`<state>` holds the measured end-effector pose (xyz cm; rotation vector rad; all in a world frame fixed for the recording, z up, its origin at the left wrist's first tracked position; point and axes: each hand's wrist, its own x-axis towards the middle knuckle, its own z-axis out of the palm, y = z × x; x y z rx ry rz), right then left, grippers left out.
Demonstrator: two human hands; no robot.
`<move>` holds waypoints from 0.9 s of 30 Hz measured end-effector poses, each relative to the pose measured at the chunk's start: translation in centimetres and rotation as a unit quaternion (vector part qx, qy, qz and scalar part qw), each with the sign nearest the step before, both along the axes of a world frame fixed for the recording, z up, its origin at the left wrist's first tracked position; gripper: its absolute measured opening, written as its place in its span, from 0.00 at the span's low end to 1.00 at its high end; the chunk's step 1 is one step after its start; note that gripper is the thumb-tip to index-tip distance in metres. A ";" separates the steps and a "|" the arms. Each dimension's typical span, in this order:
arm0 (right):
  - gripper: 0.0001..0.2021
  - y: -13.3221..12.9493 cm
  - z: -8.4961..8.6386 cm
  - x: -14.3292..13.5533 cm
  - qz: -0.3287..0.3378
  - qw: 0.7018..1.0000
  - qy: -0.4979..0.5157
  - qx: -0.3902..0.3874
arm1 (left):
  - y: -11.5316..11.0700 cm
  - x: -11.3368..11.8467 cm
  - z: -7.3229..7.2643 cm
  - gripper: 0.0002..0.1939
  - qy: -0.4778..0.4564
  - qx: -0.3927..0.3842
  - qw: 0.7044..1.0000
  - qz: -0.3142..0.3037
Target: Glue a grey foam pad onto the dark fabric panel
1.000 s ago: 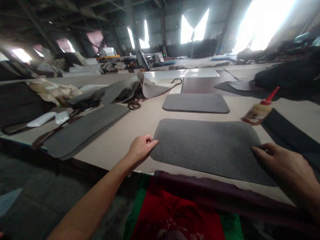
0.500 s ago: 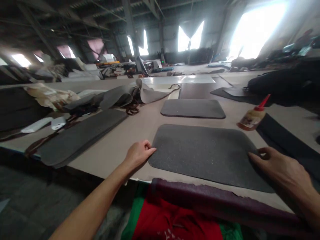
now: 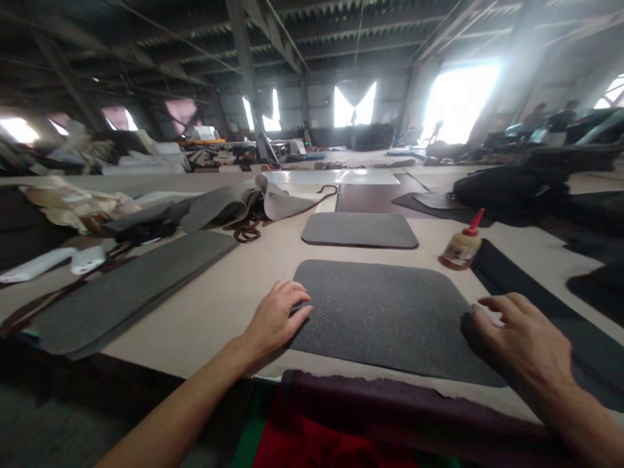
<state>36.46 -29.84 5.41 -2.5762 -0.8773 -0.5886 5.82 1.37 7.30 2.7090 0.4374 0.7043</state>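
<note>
A dark grey rounded panel lies flat on the table in front of me. My left hand is at its left edge, fingers parted and curved, with nothing gripped. Over the panel's right edge hovers my right hand, thumb and fingers apart and empty, its shadow falling on the panel. Just beyond lies a smaller grey panel, looking like a thin stack. A glue bottle with a red nozzle stands behind the right side of the near panel.
More long grey panels are piled at the left. Crumpled grey sheets and dark cords lie behind them. A black strip runs along the right, with a black bundle farther back. Purple material covers the table's front edge.
Both hands have loosened from the panel's edges; the right hand has lifted off, its fingers spreading. The view has tilted up and turned slightly right.
</note>
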 end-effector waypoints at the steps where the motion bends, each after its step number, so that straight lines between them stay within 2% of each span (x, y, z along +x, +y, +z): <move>1: 0.22 0.1 -0.2 -0.1 0.060 0.997 -0.032 0.021 | -0.3 0.6 -0.1 0.11 0.010 0.019 0.999 -0.043; 2: 0.22 0.2 -0.5 -0.1 0.133 0.989 -0.052 0.024 | -0.5 1.1 -0.3 0.13 0.028 0.040 0.996 -0.074; 4: 0.24 0.6 -1.1 0.0 0.258 0.965 -0.048 -0.022 | -0.6 1.9 -1.0 0.20 0.085 0.074 0.990 -0.088; 6: 0.30 1.1 -1.8 0.1 0.306 0.947 -0.004 -0.095 | -0.4 2.5 -1.8 0.29 0.156 0.076 0.983 -0.052; 9: 0.38 1.5 -2.3 0.1 0.285 0.944 0.041 -0.162 | 0.1 2.7 -2.7 0.37 0.220 0.064 0.973 0.000; 13: 0.41 1.5 -2.0 -0.3 0.252 0.946 0.038 -0.201 | 0.8 2.8 -3.0 0.40 0.244 0.074 0.966 0.036; 16: 0.41 1.5 -1.7 -0.7 0.242 0.947 0.036 -0.209 | 1.3 3.5 -2.0 0.40 0.253 0.078 0.963 0.053; 18: 0.41 1.5 -1.6 -0.8 0.241 0.948 0.037 -0.207 | 1.1 4.6 -0.8 0.35 0.240 0.096 0.964 0.064; 20: 0.40 1.5 -1.5 -0.9 0.240 0.948 0.038 -0.205 | 0.4 6.1 0.4 0.29 0.208 0.117 0.971 0.030; 22: 0.40 1.4 -1.6 -0.8 0.240 0.948 0.038 -0.204 | -0.9 7.8 1.1 0.28 0.189 0.117 0.972 -0.076; 24: 0.40 1.4 -1.8 -0.7 0.240 0.949 0.034 -0.199 | -2.0 9.3 1.1 0.31 0.201 0.095 0.960 -0.173; 25: 0.39 1.4 -1.9 -0.6 0.242 0.950 0.033 -0.196 | -2.3 10.0 0.8 0.33 0.214 0.082 0.954 -0.195; 27: 0.39 1.4 -2.3 -0.3 0.245 0.951 0.032 -0.187 | -2.1 10.8 0.0 0.35 0.233 0.064 0.952 -0.188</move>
